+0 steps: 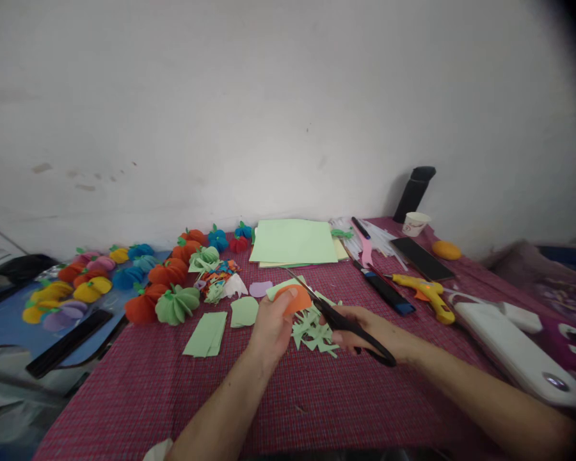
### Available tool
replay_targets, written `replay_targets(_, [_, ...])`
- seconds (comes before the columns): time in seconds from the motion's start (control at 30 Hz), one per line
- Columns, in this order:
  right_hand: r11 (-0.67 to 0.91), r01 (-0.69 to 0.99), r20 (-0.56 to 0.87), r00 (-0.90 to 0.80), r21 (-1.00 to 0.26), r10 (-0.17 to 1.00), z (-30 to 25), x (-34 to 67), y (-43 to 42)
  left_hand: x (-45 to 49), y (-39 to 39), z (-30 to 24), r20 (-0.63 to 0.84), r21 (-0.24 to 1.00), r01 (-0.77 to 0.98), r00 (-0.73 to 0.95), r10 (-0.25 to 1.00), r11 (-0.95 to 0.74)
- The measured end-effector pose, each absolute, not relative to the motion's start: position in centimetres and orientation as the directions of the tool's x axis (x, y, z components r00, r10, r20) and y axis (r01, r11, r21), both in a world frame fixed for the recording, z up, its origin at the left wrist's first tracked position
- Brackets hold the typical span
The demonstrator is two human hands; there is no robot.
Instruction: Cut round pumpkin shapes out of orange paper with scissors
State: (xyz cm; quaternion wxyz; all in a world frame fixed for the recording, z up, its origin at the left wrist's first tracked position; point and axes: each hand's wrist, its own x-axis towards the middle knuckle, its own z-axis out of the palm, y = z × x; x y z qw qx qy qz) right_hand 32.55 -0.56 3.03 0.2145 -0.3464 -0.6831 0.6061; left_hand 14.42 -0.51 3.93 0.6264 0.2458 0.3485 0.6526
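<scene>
My left hand point(274, 315) pinches an orange paper piece point(296, 299) together with light green paper point(277, 288) behind it. My right hand point(356, 326) grips black-handled scissors point(343, 322), whose blades stand parted at the right edge of the held paper. Under and beside the scissors lies a heap of green paper offcuts point(314, 331). To the left of my left hand are a green paper stack with rounded corners point(244, 312), a rectangular green stack point(206, 334) and a small purple paper piece point(260, 289).
Several folded paper pumpkins point(169, 273) crowd the left side, some on a blue table point(9, 314). Green sheets point(295, 241) lie at the back. On the right are a yellow glue gun point(427, 294), a phone point(422, 258), a paper cup point(416, 223) and a white power bank-like box point(518, 352).
</scene>
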Motion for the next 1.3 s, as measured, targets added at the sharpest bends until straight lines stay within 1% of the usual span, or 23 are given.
replay_targets(0.27, [0.076,0.279,-0.138,-0.67,-0.957,0.729,3.9,33.1,-0.5,14.4,-0.6,4.1,-0.093,0.771,-0.636,-0.068,0.993,0.029])
replay_targets(0.43, [0.08,0.312,-0.169,-0.691,-0.947,0.703,4.5,33.6,-0.3,14.3,-0.6,3.9,-0.092,0.781,-0.624,-0.051,0.994,0.04])
replay_targets(0.63, [0.125,0.34,-0.176,-0.727,-0.932,0.664,5.3,34.1,-0.1,14.2,-0.6,3.5,-0.076,0.795,-0.605,-0.023,0.997,0.047])
replay_targets(0.73, [0.142,0.335,-0.169,-0.744,-0.932,0.646,5.5,34.2,-0.1,14.2,-0.6,3.4,-0.064,0.8,-0.598,-0.009,0.998,0.046])
replay_targets(0.97, [0.117,0.33,-0.186,-0.751,-0.937,0.634,5.2,34.4,-0.1,14.4,-0.7,3.3,-0.073,0.804,-0.591,0.018,0.997,0.07])
replay_targets(1.3, [0.066,0.251,-0.162,-0.782,-0.966,0.602,4.9,34.2,0.0,14.5,-0.9,3.8,-0.092,0.793,-0.601,0.04,0.995,0.098])
